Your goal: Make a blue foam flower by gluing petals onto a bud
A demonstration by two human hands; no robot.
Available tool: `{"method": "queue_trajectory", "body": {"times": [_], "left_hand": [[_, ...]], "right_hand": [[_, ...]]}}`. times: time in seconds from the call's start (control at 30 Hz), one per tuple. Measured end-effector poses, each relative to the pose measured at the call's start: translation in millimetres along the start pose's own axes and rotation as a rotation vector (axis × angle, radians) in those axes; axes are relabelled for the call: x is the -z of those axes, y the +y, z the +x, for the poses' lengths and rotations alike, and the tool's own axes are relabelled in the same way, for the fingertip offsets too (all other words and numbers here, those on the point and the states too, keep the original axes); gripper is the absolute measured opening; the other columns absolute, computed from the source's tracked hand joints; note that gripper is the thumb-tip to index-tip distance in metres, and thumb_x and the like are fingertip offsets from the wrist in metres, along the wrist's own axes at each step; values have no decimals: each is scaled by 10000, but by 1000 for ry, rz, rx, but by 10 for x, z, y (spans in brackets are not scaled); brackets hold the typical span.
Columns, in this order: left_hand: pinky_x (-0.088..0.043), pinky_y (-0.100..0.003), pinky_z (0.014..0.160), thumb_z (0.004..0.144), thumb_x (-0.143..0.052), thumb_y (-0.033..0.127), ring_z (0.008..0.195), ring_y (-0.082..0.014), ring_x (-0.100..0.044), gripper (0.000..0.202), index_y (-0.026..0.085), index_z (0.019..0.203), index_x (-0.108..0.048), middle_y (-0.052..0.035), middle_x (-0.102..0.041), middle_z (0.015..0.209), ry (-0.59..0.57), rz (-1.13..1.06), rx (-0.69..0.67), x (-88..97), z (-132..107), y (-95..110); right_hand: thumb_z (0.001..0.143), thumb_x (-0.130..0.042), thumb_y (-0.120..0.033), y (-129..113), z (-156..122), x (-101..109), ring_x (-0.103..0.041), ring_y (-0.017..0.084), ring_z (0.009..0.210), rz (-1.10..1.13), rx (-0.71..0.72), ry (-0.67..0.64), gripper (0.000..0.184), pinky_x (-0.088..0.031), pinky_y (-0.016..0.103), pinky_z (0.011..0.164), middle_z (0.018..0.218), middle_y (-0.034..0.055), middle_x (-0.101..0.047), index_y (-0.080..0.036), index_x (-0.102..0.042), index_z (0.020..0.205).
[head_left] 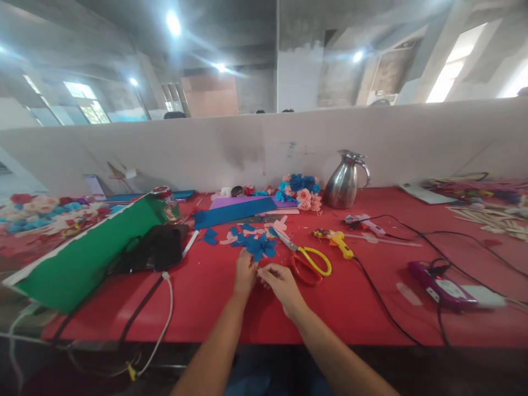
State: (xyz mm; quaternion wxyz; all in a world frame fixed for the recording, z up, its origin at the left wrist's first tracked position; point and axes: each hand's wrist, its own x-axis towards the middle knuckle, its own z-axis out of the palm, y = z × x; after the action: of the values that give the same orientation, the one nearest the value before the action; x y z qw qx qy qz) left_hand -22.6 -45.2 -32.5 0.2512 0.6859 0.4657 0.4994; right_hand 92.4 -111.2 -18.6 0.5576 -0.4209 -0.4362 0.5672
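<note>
A blue paper flower [261,247] with spread petals is held up over the red table [198,308]. My left hand [245,269] is closed just below the bloom, at its underside or stem. The fingers of my right hand [279,281] are pinched together under the flower, close to my left hand; what lies between the fingertips is too small to make out. Just right of my hands lie scissors [311,262] with one yellow and one red handle. Loose blue petals [210,236] and pink paper scraps [280,224] are scattered behind the flower.
A yellow glue gun [340,243], a pink-white glue gun [371,224] and a purple power strip [441,286] with cords lie right. Behind stand a steel jug [343,181] and a paper-flower bunch [301,191]. Left are a green board [82,258] and a black object [160,247].
</note>
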Motion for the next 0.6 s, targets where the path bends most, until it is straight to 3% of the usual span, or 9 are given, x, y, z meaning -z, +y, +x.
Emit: {"method": "queue_trajectory", "body": {"times": [0.17,0.43,0.6], "left_hand": [[-473,-342,781,758,-503,326,809,-219,-607,200,187,743,-646,-72,-676,828,7,1,23,-3,-9,-28],[-477,-284,669,781,-518,338,711,-181,-610,195,194,727,-638,-32,-671,744,41,3,49,10,-14,48],[-472,-286,672,782,-524,365,716,-191,-628,230,191,676,-630,-28,-668,690,66,7,91,18,-16,43]], "right_hand": [[719,-649,-424,73,-10,-7,-459,114,537,-48,36,-36,261,-334,247,551,546,-24,-534,-181,-627,626],[729,-633,-436,59,-23,-6,-466,120,538,-92,78,-27,276,-342,246,553,547,-24,-540,-187,-621,612],[750,-614,-421,87,-16,0,-462,118,543,-114,99,-42,275,-338,244,557,554,-24,-540,-188,-609,604]]}}
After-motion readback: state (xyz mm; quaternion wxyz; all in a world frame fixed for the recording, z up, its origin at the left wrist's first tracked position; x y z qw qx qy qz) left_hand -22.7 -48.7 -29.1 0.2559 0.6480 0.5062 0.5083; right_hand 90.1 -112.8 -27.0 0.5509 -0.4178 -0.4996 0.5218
